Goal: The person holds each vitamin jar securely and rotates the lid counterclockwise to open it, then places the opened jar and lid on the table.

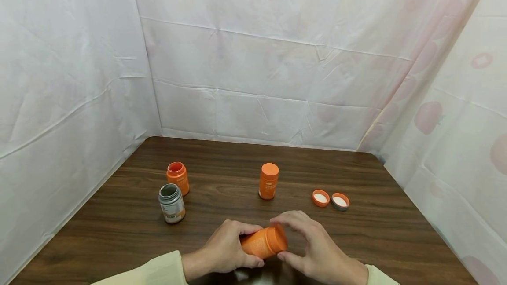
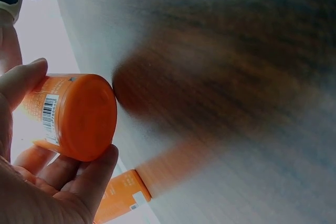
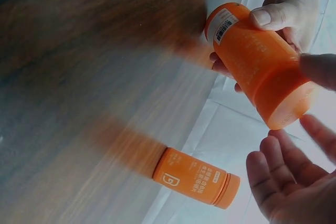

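My left hand (image 1: 223, 246) grips an orange bottle (image 1: 255, 244) around its body, held tilted with its capped end toward my right hand (image 1: 317, 247). In the left wrist view the bottle's round base (image 2: 90, 118) and a barcode label (image 2: 50, 116) face the camera. The thumb and fingertips of my right hand pinch at the rim of the orange cap (image 3: 290, 106), with a gap between cap and palm. A second orange bottle (image 1: 269, 181), cap on, stands upright beyond my hands.
At the left of the dark wooden table (image 1: 222, 206) stand an uncapped orange bottle (image 1: 179, 181) and, nearer, an uncapped grey bottle (image 1: 172, 208). Two caps, an orange one (image 1: 320, 198) and a grey-and-orange one (image 1: 340, 202), lie inside up at the right. White patterned sheets (image 1: 253, 69) enclose the table.
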`<state>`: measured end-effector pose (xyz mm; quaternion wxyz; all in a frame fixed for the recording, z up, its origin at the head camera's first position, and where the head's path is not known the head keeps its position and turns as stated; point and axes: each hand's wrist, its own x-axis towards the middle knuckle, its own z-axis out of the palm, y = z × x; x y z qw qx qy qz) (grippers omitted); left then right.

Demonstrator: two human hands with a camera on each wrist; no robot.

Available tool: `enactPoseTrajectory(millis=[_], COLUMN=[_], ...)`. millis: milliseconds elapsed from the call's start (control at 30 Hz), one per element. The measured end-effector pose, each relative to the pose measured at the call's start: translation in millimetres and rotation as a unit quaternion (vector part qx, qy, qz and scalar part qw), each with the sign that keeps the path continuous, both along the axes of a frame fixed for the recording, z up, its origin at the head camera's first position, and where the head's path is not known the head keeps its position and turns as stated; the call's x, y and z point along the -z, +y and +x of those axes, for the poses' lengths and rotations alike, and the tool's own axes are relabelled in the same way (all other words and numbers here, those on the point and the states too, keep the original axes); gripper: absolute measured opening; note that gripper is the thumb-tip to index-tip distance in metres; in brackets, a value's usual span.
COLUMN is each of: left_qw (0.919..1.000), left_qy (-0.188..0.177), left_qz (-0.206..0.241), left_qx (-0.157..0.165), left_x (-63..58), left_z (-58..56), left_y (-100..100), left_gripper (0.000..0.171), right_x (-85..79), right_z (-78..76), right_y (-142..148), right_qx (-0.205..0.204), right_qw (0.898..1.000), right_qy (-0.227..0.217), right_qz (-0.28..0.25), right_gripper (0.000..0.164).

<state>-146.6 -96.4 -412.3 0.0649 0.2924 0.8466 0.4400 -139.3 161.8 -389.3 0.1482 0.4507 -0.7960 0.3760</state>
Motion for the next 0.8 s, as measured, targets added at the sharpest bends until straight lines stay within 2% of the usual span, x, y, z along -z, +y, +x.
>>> enactPoseTrajectory(millis=[200,367,467,800], left_qw=[1.0000,0.9999,0.9999,0.9999], left_qy=[-0.004,-0.006,-0.008,-0.012], left_qz=[0.004,0.009,0.008,0.012], left_qx=[-0.002,0.003,0.003,0.002], left_x=[-0.6,0.2,0.6,0.5], left_z=[0.7,0.4,0.2,-0.1], left_y=[0.1,-0.5,-0.8,-0.3], left_gripper=[0.050,0.050,0.050,0.050], right_x=[-1.0,-1.9,-1.9,-1.7], right_z=[2.8,3.6,3.7,2.8], right_y=[-2.4,-4.6,-5.3,-5.4], right_qx=[0.081,0.120,0.127,0.121], right_qw=[0.996,0.989,0.986,0.985], right_qy=[-0.021,-0.086,-0.108,-0.120], right_qz=[-0.008,0.006,0.018,0.028], right_gripper=[0.042,0.027,0.026,0.021])
